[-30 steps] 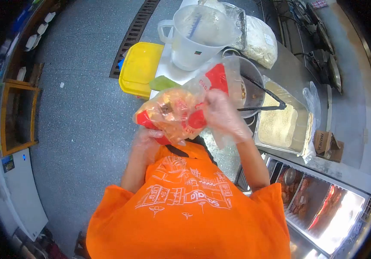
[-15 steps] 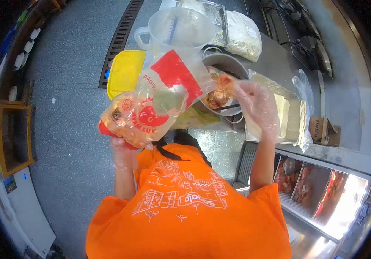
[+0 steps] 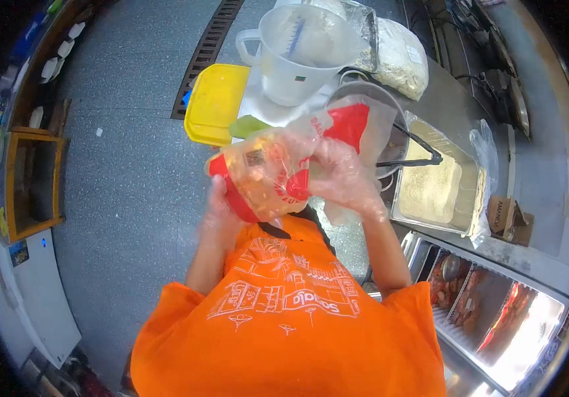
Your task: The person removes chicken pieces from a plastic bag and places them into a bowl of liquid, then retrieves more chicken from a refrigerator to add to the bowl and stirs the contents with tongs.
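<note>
Both hands wear clear plastic gloves and hold a clear plastic bag (image 3: 264, 175) with red print and orange-pink contents bunched at its left end. My left hand (image 3: 221, 208) grips that filled end from below. Wrapped around the bag's middle is my right hand (image 3: 344, 175), with the loose open part spreading up and right beyond it. Behind this loose part stands a metal pot (image 3: 397, 109), its contents hidden by the plastic. A black V-shaped handle (image 3: 423, 155) sticks out over the pot's right side.
A large clear measuring jug (image 3: 304, 49) stands behind the bag, with a yellow lid (image 3: 215, 102) to its left. Right of the pot is a metal tray (image 3: 466, 228) of pale powder. A bag of white flakes (image 3: 400, 59) lies behind. An open cold drawer (image 3: 489, 298) holds meat.
My right hand has left the pot, where it held a piece of meat, and now grips the bag's middle. The bag has moved right, in front of the pot.
</note>
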Tool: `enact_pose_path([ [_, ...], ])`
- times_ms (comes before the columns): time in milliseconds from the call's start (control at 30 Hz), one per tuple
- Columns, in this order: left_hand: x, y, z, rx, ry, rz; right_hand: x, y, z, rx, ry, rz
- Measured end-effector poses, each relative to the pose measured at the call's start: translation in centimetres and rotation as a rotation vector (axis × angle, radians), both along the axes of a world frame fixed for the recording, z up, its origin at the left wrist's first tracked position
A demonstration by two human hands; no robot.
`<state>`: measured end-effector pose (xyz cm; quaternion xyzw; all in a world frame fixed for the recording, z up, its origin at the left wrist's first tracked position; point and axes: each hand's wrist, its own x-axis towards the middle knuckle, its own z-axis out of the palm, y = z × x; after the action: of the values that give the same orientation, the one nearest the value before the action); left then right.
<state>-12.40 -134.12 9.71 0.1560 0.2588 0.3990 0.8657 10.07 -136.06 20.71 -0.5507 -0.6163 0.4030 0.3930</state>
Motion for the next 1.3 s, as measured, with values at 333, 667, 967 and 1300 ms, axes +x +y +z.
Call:
enact_pose_path([
  [333, -0.2, -0.2, -1.1, -0.036, 0.001, -0.066, -0.5, 1.3, -1.3, -0.178, -0.338, -0.074],
  [667, 0.7, -0.2, -2.2, 0.023, -0.093, 0.048, 0.1, 1.0, -0.9, -0.009, -0.257, -0.169],
  [967, 1.6, 0.5, -1.4, 0.035, -0.202, 0.075, 1.3, 1.2, 2.7, -0.097, -0.451, -0.111],
  [1300, 1.4, -0.1, 0.5, 0.070, -0.001, 0.105, 0.7, 1.1, 1.5, -0.116, -0.364, 0.024],
])
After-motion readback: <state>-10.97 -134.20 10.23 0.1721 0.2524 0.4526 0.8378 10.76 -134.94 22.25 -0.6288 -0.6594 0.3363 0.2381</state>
